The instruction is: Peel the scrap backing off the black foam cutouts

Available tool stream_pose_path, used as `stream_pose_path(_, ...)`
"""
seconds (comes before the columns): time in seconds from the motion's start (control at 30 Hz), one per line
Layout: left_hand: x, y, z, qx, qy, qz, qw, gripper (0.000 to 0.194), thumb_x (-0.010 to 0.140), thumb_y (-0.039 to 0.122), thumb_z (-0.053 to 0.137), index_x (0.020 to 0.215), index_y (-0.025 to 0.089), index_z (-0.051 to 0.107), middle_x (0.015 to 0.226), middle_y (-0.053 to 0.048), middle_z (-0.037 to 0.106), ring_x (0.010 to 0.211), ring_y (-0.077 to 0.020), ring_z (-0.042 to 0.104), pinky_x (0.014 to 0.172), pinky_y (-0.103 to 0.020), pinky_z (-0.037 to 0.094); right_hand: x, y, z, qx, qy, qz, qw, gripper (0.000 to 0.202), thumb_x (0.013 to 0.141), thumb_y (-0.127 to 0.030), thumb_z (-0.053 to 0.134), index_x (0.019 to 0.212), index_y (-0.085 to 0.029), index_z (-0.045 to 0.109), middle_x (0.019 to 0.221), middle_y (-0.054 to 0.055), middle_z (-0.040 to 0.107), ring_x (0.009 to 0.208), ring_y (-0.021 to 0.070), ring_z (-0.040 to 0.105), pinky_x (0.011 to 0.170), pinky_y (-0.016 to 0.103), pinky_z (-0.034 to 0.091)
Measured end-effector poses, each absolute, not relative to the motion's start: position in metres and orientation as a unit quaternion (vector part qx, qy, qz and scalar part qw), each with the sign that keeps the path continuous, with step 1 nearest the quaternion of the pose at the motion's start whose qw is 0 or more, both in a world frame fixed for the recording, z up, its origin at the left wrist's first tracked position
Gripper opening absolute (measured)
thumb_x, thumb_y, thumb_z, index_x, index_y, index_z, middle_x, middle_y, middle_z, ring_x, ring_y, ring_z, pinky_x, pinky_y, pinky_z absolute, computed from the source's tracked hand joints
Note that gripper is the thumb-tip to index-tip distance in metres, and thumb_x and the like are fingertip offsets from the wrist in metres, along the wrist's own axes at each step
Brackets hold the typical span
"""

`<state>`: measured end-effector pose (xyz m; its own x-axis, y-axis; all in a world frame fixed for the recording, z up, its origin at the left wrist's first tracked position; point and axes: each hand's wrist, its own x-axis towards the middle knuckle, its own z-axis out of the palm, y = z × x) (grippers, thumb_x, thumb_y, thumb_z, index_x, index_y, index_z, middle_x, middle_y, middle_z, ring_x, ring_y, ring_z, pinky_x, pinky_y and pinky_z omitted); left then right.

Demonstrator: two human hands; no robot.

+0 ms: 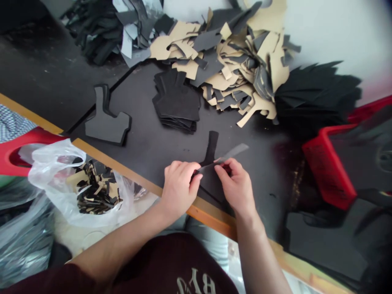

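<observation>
Near the table's front edge, my left hand [181, 185] and my right hand [235, 183] pinch a thin grey strip [234, 152] between them, its free end pointing up to the right past my right fingers. Beneath the strip lies a black cut piece [211, 147] with a narrow arm reaching away from me; my hands partly cover the rest of it. A stack of black pieces [177, 102] sits beyond my hands. Grey-topped shaped pieces [107, 126] lie in a small pile to the left.
Tan and grey scraps [220, 77] are heaped at the back. Black pieces [318, 94] and a red basket [333, 171] stand on the right, with dark sheets [324, 241] in front. A white plastic bag [55, 175] of scraps hangs below the table's wooden edge [122, 171].
</observation>
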<state>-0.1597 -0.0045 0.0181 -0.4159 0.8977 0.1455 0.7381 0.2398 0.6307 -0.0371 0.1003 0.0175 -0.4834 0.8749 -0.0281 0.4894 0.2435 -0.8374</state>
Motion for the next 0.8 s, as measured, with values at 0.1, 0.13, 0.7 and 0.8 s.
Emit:
stream_pose_path(0.1, -0.155, -0.005, 0.02, 0.507, 0.786, 0.331, 0.124, 0.014, 0.09, 0.019, 0.049, 0.099, 0.021, 0.059, 0.103, -0.005, 0.059, 0.095, -0.0207, 0.048, 0.083, -0.036, 0.036, -0.036, 0.102, 0.016, -0.43, -0.747, 0.444, 0.246, 0.01, 0.085, -0.027, 0.052, 0.09, -0.021, 0.06, 0.098, 0.003, 0.062, 0.092, 0.0172, 0.054, 0.084, 0.032, 0.043)
stream_pose_path(0.13, -0.154, -0.005, 0.02, 0.499, 0.791, 0.334, 0.113, 0.015, 0.09, 0.019, 0.049, 0.099, 0.022, 0.06, 0.107, -0.006, 0.056, 0.097, -0.0212, 0.047, 0.083, -0.036, 0.036, -0.036, 0.102, 0.015, -0.425, -0.746, 0.447, 0.25, 0.011, 0.085, -0.027, 0.052, 0.091, -0.022, 0.06, 0.1, 0.003, 0.062, 0.094, 0.0173, 0.054, 0.084, 0.033, 0.043)
stream_pose_path(0.7, -0.164, 0.002, 0.02, 0.422, 0.783, 0.42, 0.179, 0.05, 0.086, 0.016, 0.052, 0.131, 0.018, 0.03, 0.083, 0.001, 0.064, 0.084, -0.0146, 0.058, 0.09, -0.038, 0.038, -0.049, 0.098, 0.015, -0.489, -0.75, 0.385, 0.227, 0.011, 0.083, -0.029, 0.051, 0.089, -0.02, 0.054, 0.084, 0.003, 0.059, 0.08, 0.017, 0.051, 0.078, 0.032, 0.043)
stream_pose_path(0.8, -0.172, -0.002, 0.019, 0.441, 0.79, 0.407, 0.126, 0.046, 0.085, 0.015, 0.051, 0.129, 0.018, 0.035, 0.097, -0.003, 0.064, 0.088, -0.0161, 0.057, 0.089, -0.038, 0.04, -0.049, 0.099, 0.016, -0.49, -0.749, 0.386, 0.224, 0.014, 0.083, -0.029, 0.05, 0.092, -0.02, 0.056, 0.085, 0.004, 0.06, 0.081, 0.0178, 0.052, 0.077, 0.033, 0.044)
